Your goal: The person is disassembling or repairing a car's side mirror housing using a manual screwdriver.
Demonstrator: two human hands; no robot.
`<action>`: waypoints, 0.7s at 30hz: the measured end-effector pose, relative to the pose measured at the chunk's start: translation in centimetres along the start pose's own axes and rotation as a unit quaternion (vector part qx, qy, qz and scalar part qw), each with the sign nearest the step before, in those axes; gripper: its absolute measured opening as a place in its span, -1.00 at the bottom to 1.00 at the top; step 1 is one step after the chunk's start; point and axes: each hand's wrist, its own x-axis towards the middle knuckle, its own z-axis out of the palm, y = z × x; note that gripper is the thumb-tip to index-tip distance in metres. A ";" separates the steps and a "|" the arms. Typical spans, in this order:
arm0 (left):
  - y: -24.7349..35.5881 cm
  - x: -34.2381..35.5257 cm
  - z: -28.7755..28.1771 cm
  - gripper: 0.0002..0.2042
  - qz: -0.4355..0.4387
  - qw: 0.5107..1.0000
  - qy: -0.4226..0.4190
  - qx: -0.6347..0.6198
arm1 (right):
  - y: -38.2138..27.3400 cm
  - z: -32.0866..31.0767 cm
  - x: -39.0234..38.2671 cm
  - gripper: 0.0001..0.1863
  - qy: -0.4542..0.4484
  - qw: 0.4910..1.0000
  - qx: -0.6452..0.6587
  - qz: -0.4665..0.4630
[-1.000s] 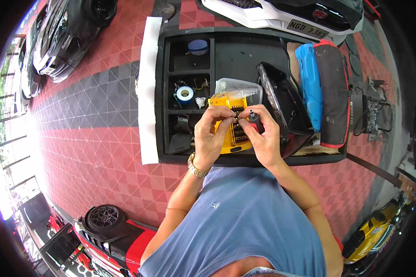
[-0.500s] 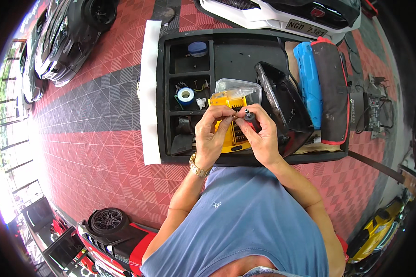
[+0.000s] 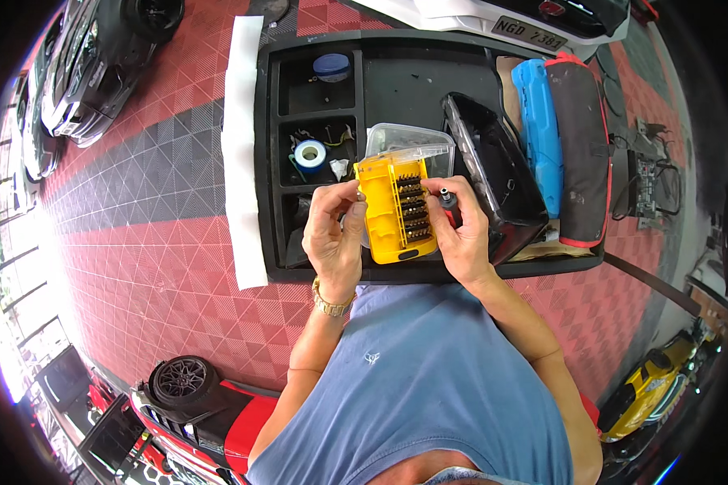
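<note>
An open yellow bit case [image 3: 380, 218] stands between my hands, rows of screwdriver bits [image 3: 413, 208] filling its right half. At its left edge, my left hand [image 3: 334, 238] is closed with thumb and index finger close together. A tiny thing seems to be at those fingertips, too small to make out. My right hand [image 3: 463, 238] grips a screwdriver [image 3: 448, 204] with a black and red handle, its metal socket end facing up. The right thumb and index fingertip are by the bits on the case's right side. Behind the case sits a clear plastic container [image 3: 408, 136].
A black compartmented tray [image 3: 315, 42] carries all this. Its left compartments hold a tape roll [image 3: 309, 156] and a blue round container [image 3: 332, 67]. To the right lie a black bin [image 3: 493, 174], a blue case [image 3: 537, 137] and a dark tool roll [image 3: 578, 153]. Model cars surround the tray.
My hands, together over the bit case before, have parted. The left hand has moved left to the case's edge, while the right stays on its right side with the screwdriver.
</note>
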 end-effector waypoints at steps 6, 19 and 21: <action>-0.7 -0.3 -0.5 -0.81 0.008 1.000 -0.017 0.002 | 0.2 0.0 -0.3 -0.80 -0.008 0.999 -0.023 0.030; -1.1 0.0 -0.4 -0.80 0.021 0.999 -0.035 -0.004 | 1.2 0.2 -0.7 -0.85 0.021 1.000 -0.015 -0.004; -1.1 0.0 -0.5 -0.80 0.017 0.999 -0.034 -0.004 | 1.3 0.2 -0.6 -0.84 0.019 0.999 -0.025 -0.015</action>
